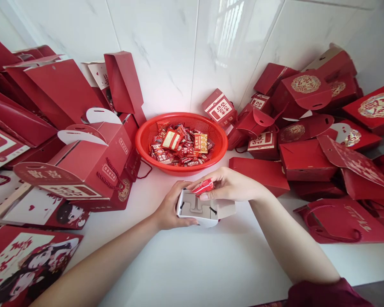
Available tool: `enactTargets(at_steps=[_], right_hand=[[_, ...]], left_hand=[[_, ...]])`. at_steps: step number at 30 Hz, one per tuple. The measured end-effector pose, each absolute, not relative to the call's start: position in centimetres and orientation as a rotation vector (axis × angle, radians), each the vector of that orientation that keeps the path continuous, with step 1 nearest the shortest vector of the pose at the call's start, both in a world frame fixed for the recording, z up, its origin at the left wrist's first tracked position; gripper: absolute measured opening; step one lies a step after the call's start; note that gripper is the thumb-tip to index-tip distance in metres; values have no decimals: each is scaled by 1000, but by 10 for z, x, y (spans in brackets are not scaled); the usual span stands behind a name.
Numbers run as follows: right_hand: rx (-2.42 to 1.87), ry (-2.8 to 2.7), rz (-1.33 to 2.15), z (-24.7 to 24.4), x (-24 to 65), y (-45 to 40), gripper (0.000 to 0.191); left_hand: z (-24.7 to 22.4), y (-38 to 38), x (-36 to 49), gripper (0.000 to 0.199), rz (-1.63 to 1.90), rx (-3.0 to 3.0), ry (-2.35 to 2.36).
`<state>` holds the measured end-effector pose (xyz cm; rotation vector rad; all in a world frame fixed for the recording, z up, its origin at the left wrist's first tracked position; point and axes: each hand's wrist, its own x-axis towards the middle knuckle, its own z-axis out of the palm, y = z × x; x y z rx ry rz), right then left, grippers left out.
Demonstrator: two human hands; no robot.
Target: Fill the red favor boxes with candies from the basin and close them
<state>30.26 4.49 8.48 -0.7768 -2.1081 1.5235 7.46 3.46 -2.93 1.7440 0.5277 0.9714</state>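
Note:
A small white-walled gift box [196,207] stands on the white table with its top open, showing a pale inside and dark cord ends. My left hand [176,207] grips its left side, thumb along the near wall. Over the box's far edge, my right hand [225,185] pinches a red wrapped candy [203,186] between thumb and fingers. Just beyond both hands, a red plastic basket [181,170] holds many candies [188,153] in red, white and yellow wrappers.
Red gift boxes with rope handles [83,162] crowd the left, beside tall red boxes [62,85]. More red boxes [307,160] are heaped on the right. A white tiled wall [166,55] rises behind the basket. The table surface [198,268] extends toward me.

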Motion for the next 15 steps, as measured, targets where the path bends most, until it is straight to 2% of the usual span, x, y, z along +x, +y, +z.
enactTargets(at_steps=[6,9,15], right_hand=[[-835,-2255,1283,92,302,42,29],[-877,-2423,1104,101,302,33,35],[-1032,-2695,409,106,289,10,29]], left_hand=[[-30,34,76,88,961,1735,530],[-31,34,75,91,993,1741,537],[-33,34,72,99,991,1823,614]])
